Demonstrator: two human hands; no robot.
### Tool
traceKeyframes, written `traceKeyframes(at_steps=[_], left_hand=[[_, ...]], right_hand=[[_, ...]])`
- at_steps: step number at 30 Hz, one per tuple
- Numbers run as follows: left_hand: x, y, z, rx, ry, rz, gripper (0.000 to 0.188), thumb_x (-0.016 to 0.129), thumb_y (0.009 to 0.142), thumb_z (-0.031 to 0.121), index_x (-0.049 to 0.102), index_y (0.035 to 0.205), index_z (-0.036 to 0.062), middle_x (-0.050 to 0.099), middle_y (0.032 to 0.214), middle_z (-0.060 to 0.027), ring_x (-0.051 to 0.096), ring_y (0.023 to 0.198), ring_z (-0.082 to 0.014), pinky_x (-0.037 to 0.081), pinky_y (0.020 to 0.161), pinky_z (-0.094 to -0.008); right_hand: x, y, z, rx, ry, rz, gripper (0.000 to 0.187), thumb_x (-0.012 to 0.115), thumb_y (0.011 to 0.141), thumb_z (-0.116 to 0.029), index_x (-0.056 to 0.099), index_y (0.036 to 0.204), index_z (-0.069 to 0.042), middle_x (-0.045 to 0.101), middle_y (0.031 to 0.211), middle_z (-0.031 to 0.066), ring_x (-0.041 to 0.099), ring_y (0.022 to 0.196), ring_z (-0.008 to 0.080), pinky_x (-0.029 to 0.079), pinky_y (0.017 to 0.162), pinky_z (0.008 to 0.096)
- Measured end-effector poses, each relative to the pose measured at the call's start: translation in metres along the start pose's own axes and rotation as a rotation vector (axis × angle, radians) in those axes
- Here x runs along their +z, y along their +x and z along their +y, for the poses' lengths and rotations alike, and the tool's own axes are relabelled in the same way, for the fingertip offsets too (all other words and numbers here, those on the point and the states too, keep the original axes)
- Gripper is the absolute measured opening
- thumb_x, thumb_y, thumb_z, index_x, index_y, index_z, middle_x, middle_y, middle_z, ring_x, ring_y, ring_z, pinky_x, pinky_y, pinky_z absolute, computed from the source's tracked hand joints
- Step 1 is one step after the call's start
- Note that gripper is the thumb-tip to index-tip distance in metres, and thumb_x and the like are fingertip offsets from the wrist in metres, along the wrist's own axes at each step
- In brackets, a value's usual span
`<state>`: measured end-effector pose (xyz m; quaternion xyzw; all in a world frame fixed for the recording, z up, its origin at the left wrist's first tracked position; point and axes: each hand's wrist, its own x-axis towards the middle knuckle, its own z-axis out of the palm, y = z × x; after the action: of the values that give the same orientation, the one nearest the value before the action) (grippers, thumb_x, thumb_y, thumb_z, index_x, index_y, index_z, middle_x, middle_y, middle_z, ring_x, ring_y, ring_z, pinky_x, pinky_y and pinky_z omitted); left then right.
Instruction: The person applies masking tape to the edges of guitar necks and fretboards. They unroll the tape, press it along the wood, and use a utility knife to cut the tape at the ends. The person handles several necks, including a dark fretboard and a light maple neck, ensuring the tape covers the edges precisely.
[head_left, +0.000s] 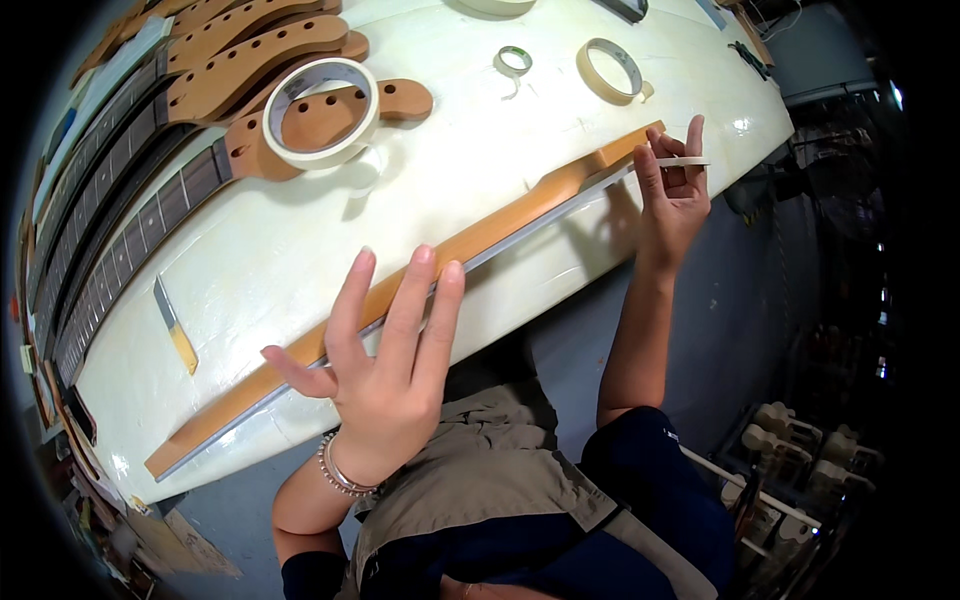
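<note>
A light-brown guitar neck (485,233) lies on its side across the white-covered table, slanting from lower left to upper right. A grey strip runs along its near edge. My left hand (385,370) is open, with fingers spread and their tips over the middle of the neck. At the neck's far right end, my right hand (675,205) has its thumb and fingers pinched around a narrow white piece of tape (684,161), seen edge-on; whether it is a roll or a loose strip is hard to tell.
Several guitar necks (165,210) are stacked at the left. A wide tape roll (350,148) rests on a headstock. Other tape rolls (590,75), (514,60) lie farther back. A yellow-handled knife (182,345) lies at the left. Shelving with pale parts (780,430) stands at lower right.
</note>
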<state>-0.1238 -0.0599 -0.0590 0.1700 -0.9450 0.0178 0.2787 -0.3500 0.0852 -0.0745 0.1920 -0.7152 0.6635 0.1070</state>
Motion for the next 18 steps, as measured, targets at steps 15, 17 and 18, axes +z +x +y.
traceKeyframes(at_steps=[15,17,18], left_hand=[[0.025,0.058,0.044,0.165,-0.205,-0.061,0.054,0.057,0.072,0.005,0.055,0.124,0.0203,0.054,0.098,-0.0057,0.054,0.082,-0.0167,0.034,0.090,-0.0433],[0.018,0.056,0.038,0.176,-0.172,-0.104,0.052,0.056,0.072,0.007,0.056,0.123,0.0198,0.053,0.094,-0.0048,0.051,0.075,-0.0163,0.036,0.081,-0.0397],[0.013,0.055,0.032,0.204,-0.152,-0.109,0.051,0.055,0.072,0.008,0.056,0.122,0.0196,0.052,0.091,-0.0044,0.049,0.072,-0.0160,0.035,0.077,-0.0376]], right_hand=[[-0.001,-0.001,0.012,-0.073,-0.030,-0.004,0.074,0.072,0.075,0.000,0.032,0.137,0.001,0.051,0.111,0.0073,0.055,0.104,0.0175,0.046,0.091,0.0293],[0.002,-0.003,0.013,-0.062,-0.005,0.012,0.072,0.070,0.076,0.002,0.032,0.138,0.000,0.051,0.105,0.0052,0.054,0.100,0.0154,0.047,0.088,0.0271],[0.002,-0.004,0.012,-0.068,-0.032,0.018,0.071,0.069,0.077,0.003,0.032,0.138,0.001,0.053,0.102,0.0053,0.054,0.099,0.0156,0.045,0.089,0.0279]])
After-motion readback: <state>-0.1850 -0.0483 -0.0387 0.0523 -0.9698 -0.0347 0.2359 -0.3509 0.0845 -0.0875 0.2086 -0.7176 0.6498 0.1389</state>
